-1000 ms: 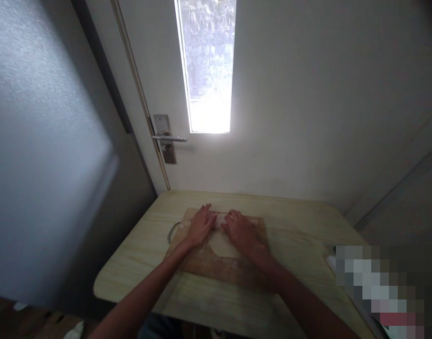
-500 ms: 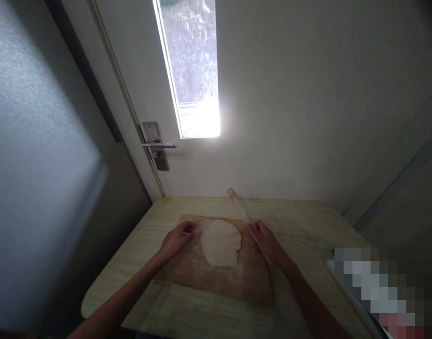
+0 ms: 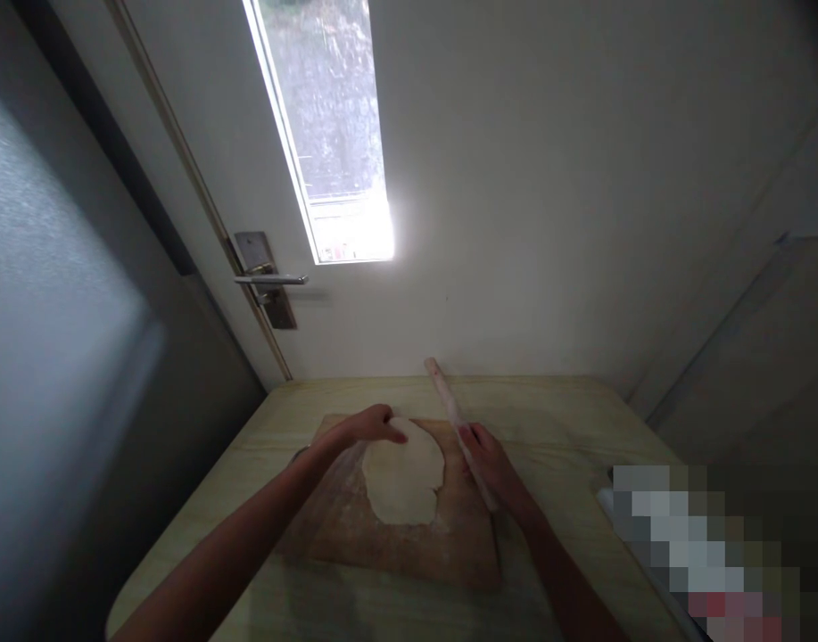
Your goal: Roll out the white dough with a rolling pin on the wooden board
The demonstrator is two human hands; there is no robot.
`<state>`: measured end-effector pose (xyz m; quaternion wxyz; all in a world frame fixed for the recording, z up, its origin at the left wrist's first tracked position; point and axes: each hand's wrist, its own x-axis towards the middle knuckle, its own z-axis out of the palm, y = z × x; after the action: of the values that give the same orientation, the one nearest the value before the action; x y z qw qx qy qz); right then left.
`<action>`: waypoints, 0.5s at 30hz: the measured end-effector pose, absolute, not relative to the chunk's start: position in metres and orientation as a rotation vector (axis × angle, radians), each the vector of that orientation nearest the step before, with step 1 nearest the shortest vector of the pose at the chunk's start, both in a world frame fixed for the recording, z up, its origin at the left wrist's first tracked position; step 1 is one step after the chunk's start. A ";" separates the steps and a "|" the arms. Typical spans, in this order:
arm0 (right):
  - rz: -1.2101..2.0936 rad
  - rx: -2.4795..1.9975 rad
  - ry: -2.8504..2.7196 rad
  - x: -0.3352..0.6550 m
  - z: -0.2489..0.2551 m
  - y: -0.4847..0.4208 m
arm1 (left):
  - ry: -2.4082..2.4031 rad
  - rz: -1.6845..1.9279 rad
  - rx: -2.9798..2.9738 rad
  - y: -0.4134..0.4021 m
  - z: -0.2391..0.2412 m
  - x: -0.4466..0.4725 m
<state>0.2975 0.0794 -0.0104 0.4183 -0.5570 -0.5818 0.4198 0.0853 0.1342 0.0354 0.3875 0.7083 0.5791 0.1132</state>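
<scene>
A flattened sheet of dough (image 3: 405, 481) with an uneven edge lies on a floured wooden board (image 3: 409, 555). My left hand (image 3: 375, 424) is at the dough's far left edge, thumb on top of it and the fingers curled at the rim, pinching it. Most of those fingertips are hidden. To the right, my right hand (image 3: 487, 459) is wrapped round a thin wooden rolling pin (image 3: 445, 392), which slants over the board's right side with its far end toward the door.
The board rests on a pale wooden table (image 3: 549, 410) against a white door (image 3: 516, 223) with a metal handle (image 3: 271, 280) and a narrow window. Part of a round rim (image 3: 300, 453) shows behind my left wrist. A blurred-out patch covers something at the lower right.
My left hand has moved right from beside the dough onto its far left edge. My right hand still holds the rolling pin. The view has shifted slightly right.
</scene>
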 end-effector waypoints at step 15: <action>1.091 -1.375 -1.454 0.298 -0.011 0.080 | 1.710 0.620 1.637 0.104 0.020 0.069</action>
<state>0.2980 0.0795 -0.0108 0.4179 -0.5480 -0.5797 0.4348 0.0686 0.1036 0.0199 0.3401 0.6291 0.6571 0.2383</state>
